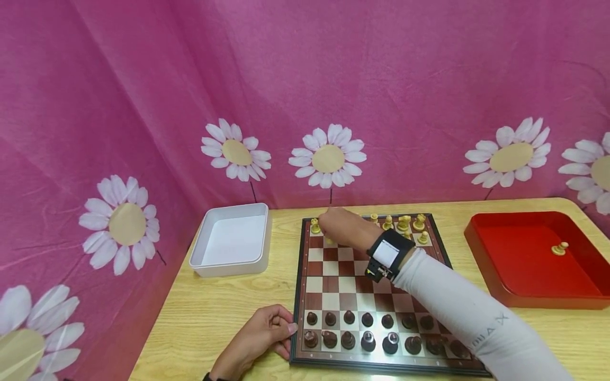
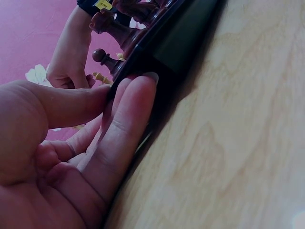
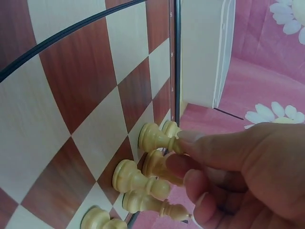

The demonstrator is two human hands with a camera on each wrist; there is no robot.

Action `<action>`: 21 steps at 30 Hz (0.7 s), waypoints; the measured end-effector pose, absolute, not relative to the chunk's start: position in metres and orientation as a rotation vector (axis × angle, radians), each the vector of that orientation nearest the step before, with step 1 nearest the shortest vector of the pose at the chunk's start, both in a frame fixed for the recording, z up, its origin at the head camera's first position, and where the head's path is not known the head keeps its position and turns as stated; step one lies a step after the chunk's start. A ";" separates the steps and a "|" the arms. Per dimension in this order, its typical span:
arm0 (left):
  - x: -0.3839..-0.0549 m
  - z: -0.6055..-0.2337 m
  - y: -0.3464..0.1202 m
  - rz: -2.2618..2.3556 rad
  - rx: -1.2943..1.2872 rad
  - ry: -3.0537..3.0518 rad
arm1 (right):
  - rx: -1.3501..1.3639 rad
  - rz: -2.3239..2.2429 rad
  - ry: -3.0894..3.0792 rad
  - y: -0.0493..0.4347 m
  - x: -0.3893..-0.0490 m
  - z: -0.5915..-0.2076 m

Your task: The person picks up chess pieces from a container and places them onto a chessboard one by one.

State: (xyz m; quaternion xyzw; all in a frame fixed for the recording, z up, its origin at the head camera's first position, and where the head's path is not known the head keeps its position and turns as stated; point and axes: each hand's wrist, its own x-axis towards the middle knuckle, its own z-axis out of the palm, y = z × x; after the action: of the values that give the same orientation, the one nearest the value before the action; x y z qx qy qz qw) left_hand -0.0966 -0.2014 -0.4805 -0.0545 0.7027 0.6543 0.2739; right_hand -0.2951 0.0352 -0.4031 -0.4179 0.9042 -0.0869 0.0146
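Note:
A chessboard (image 1: 331, 284) lies on the table, with dark chessmen (image 1: 348, 339) in two rows at its near side and cream chessmen (image 1: 403, 223) at the far side. My left hand (image 1: 267, 330) holds the board's near left edge, thumb on top and fingers against the side. Over the far left corner reaches my right hand (image 1: 350, 228). In the right wrist view its thumb and fingers pinch the top of a cream pawn (image 3: 155, 138), whose head they hide. Another cream pawn (image 3: 138, 179) stands beside it, close to the fingers.
A white box (image 1: 231, 238) stands left of the board. To the right is a red tray (image 1: 529, 254) with one cream pawn (image 1: 559, 248) lying in it. A pink curtain (image 1: 405, 95) with daisies hangs behind the wooden table (image 1: 214, 296). My right forearm crosses the board.

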 end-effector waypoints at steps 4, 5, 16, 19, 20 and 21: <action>-0.097 -0.481 -0.200 1.755 -0.141 1.889 | -1.247 -0.358 2.809 0.042 -0.290 -0.395; -0.097 -0.481 -0.200 1.755 -0.140 1.888 | -1.230 -0.382 2.806 0.044 -0.289 -0.392; -0.097 -0.482 -0.199 1.744 -0.136 1.906 | -1.046 -0.516 2.813 0.089 -0.284 -0.369; -0.097 -0.483 -0.200 1.741 -0.140 1.908 | -1.007 -0.505 2.825 0.105 -0.285 -0.366; -0.097 -0.484 -0.200 1.741 -0.141 1.909 | -0.998 -0.503 2.829 0.110 -0.285 -0.366; -0.097 -0.484 -0.200 1.739 -0.143 1.910 | -0.977 -0.510 2.831 0.116 -0.285 -0.365</action>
State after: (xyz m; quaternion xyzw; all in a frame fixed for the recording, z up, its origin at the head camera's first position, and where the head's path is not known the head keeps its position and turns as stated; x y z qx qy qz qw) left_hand -0.0973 -0.1999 -0.4840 -0.0532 0.7102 0.6465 0.2736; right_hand -0.2853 0.1157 -0.3652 -0.3213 0.9306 -0.1676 0.0517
